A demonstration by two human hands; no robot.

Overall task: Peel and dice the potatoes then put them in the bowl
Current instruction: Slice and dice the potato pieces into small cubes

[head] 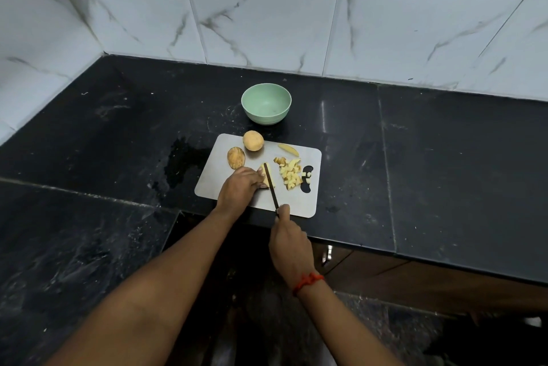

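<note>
Left hand clamps the potato piece beside the knife gripped by the right hand (cut flesh likely firm but slippery; hold well behind blade).

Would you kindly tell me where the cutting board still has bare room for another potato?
Bare: the cutting board at its front right corner, bordered by knife and diced pile; also left of the left hand. Crowded: the middle.

Head-worn view, down onto counter
</note>
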